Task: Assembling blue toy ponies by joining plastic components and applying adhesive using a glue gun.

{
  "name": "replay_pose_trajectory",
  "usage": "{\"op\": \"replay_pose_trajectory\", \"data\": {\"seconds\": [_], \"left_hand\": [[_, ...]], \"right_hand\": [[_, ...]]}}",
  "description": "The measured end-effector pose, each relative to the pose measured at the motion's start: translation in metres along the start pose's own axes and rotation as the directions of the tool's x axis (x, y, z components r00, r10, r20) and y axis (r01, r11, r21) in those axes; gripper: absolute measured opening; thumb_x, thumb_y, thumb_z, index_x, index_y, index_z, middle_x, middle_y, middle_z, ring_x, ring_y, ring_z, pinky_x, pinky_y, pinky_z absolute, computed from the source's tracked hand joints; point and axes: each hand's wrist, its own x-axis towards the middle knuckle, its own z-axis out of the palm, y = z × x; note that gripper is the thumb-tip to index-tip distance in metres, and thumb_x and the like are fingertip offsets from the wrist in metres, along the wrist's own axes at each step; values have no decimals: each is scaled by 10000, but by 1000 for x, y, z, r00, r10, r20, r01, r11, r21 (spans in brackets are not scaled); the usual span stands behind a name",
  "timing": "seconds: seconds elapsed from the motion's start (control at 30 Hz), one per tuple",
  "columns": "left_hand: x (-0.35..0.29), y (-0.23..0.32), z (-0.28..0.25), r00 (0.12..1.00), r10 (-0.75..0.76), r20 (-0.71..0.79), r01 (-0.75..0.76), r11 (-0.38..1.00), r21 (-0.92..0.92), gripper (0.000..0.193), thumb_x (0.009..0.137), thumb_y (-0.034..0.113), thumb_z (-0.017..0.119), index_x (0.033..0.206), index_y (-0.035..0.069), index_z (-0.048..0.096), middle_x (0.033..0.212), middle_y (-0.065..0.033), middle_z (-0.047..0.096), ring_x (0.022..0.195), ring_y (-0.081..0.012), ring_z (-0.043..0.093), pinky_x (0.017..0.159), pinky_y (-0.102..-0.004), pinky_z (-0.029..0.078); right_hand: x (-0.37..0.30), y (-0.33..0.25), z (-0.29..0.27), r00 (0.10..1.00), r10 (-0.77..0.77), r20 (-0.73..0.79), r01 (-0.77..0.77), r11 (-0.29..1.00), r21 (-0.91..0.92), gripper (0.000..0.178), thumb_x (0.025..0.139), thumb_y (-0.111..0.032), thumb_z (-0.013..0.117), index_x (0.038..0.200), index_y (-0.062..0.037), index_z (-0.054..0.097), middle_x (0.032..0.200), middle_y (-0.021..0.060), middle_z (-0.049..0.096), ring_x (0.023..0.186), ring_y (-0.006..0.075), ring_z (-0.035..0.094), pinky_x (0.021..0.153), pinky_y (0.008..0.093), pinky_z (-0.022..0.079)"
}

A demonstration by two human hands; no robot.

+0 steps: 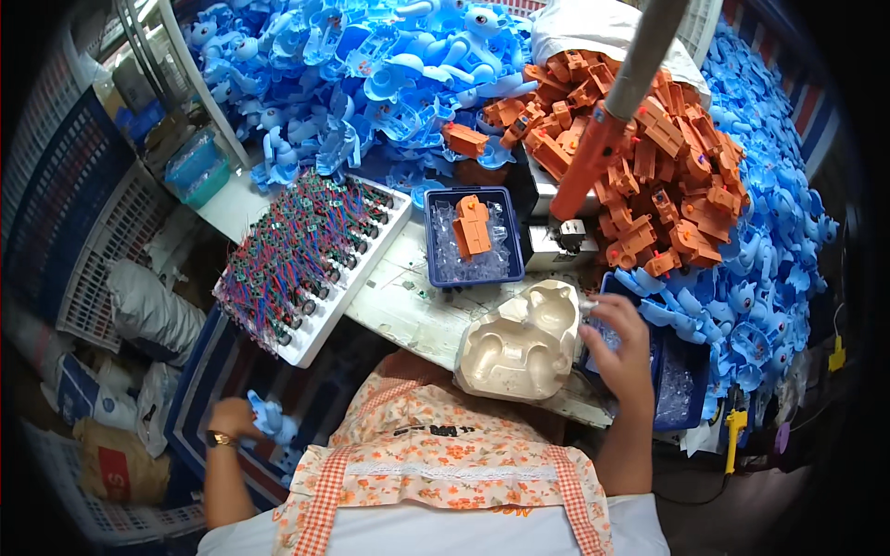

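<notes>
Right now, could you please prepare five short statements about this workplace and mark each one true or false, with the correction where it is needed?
1. An orange plastic piece lies in the small rectangular dark blue tub. True.
2. The left hand holds a blue plastic toy piece. True.
3. The right hand holds this orange piece. False: the right hand is beside the beige moulded tray with rounded hollows.
4. The white rectangular tray of wired electronic parts is right of this tub. False: it is on the left.
5. The big heap of orange plastic pieces is right of this tub. True.
</notes>
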Motion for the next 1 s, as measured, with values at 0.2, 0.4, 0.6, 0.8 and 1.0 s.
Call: {"op": "replay_pose_trajectory", "data": {"seconds": [0.2, 0.4, 0.6, 0.8, 1.0], "left_hand": [[73, -12, 127, 947, -219, 236, 246, 965, -88, 711, 512, 620, 816, 1088, 209, 751, 1175, -90, 708, 1075, -283, 681, 925, -396, 550], [75, -11, 145, 854, -462, -238, 346, 847, -403, 297, 713, 296, 717, 901, 70, 762, 937, -213, 712, 925, -386, 693, 790, -460, 567], [88, -76, 107, 714, -586, -384, 183, 685, -705, 192, 731, 99, 650, 895, 42, 731, 870, -171, 713, 836, -342, 692, 787, -423, 535], [106, -174, -15, 304, -539, -785, -73, 809, -584, 287, 999, 157, 568, 1230, 6, 649, 1193, -172, 681, 1095, -269, 664, 900, -366, 533], [44, -1, -245, 6, -78, -997, -419, 905, -73, 242, 1016, 77, 544, 1220, 2, 650, 1201, -129, 677, 1066, -241, 658, 883, -353, 519]], "right_hand": [[74, -11, -23, 971, -216, -106, 155, 898, -412, 191, 792, -81, 739, 967, -25, 686, 1013, 122, 655, 940, 329, 619, 816, 388, 495], [98, -5, -61, 973, -209, -101, 112, 803, -586, 196, 774, -103, 746, 954, -44, 696, 983, 106, 663, 936, 322, 632, 805, 416, 498], [42, -15, -131, 961, 126, -245, -267, 636, -724, 265, 700, -111, 799, 938, -49, 702, 948, 118, 668, 899, 336, 639, 768, 414, 503], [-10, 9, -140, 926, 315, -207, -360, 578, -732, 311, 683, -129, 812, 962, -61, 692, 924, 114, 645, 903, 334, 632, 770, 420, 494], [-11, 42, -182, 889, 291, -353, -449, 410, -794, 257, 727, -148, 777, 958, -66, 700, 952, 127, 649, 935, 352, 627, 804, 441, 500]]}}
